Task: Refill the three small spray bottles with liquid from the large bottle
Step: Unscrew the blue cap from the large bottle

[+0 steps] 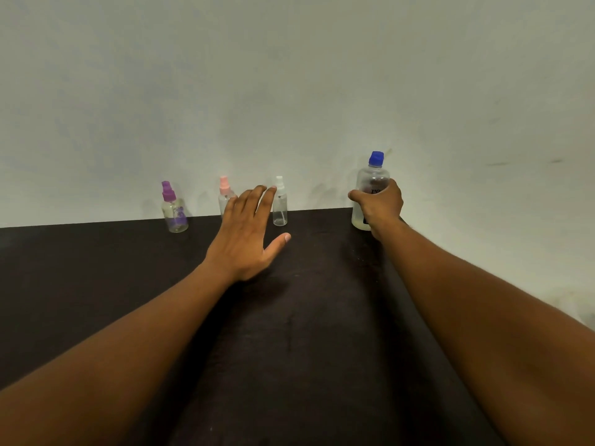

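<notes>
Three small clear spray bottles stand along the far edge of the dark table (96, 268): one with a purple top (174, 209) at the left, one with a pink top (224, 193) in the middle, one with a white top (279, 204) to the right. My left hand (248, 233) hovers with fingers spread, in front of the pink-topped bottle and just left of the white-topped one, holding nothing. At the table's far right corner my right hand (380, 204) grips the large clear bottle (370, 180) with the blue cap, which stands upright with a little pale liquid at its bottom.
A plain pale wall (289, 75) rises directly behind the table's far edge. The table's right edge runs diagonally under my right forearm.
</notes>
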### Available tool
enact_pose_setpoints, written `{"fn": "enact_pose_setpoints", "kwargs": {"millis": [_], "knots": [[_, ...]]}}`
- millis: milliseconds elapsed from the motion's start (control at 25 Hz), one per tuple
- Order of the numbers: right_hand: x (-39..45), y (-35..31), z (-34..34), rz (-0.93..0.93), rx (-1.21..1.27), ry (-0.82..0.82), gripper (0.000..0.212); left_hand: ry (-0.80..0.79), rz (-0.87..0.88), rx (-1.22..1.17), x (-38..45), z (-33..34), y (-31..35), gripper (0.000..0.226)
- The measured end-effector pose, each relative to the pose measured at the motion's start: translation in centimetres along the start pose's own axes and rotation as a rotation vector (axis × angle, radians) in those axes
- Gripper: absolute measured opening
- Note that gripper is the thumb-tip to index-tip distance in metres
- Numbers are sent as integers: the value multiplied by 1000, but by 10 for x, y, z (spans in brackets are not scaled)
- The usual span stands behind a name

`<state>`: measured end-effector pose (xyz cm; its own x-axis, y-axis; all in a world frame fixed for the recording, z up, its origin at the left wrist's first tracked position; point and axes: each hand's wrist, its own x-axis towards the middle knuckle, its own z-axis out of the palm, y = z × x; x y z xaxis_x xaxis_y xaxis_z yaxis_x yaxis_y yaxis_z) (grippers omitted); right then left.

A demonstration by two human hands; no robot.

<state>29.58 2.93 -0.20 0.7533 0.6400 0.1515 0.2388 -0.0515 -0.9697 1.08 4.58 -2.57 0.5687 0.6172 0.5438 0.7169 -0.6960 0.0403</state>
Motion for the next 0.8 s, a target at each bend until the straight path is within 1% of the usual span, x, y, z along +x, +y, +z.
{"fn": "enact_pose_setpoints", "kwargs": {"millis": [160, 280, 440, 640, 800], "knots": [[-32, -11, -27, -11, -26, -52, 61, -8, 14, 15, -5, -27, 19, 87], [-64, -30, -50, -50, -50, -98, 61, 14, 33, -2, -8, -63, 36, 86], [-109, -54, -78, -68, -18, -166, 55, 28, 38, -60, -15, -109, 58, 83], [-171, -78, -110, -141, -2, -236, 58, 17, 64, -151, -31, -173, 92, 73], [-215, -88, -118, -176, -52, -303, 61, -43, -21, -280, -25, -210, 121, 60]]}}
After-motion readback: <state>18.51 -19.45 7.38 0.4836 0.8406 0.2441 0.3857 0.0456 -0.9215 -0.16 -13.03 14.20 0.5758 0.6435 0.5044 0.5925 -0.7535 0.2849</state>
